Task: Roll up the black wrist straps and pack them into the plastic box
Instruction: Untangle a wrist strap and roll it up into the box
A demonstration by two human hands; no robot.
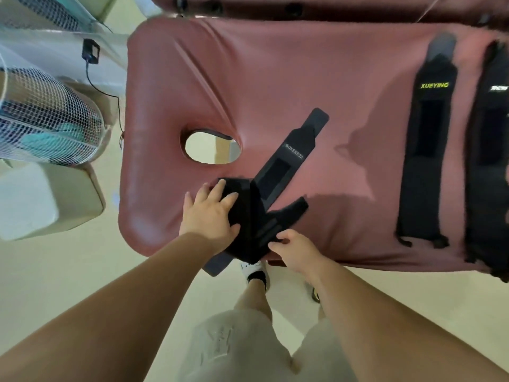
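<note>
A black wrist strap [286,158] marked BOKEERSI lies slantwise on the dark-red padded table [275,78], its near part folded into a bundle at the table's front edge. My left hand [210,213] lies flat on that bundle with spread fingers. My right hand [293,249] pinches the strap's near end between thumb and fingers. Two more black straps lie stretched out on the right: one marked XUEYING [427,150] and one at the frame's edge [490,161]. No plastic box is in view.
The table has an oval face hole [210,146] left of the strap. A standing fan under a white mesh cover [46,117] and a beige box [46,199] stand on the floor at left. My legs and a shoe show below the table edge.
</note>
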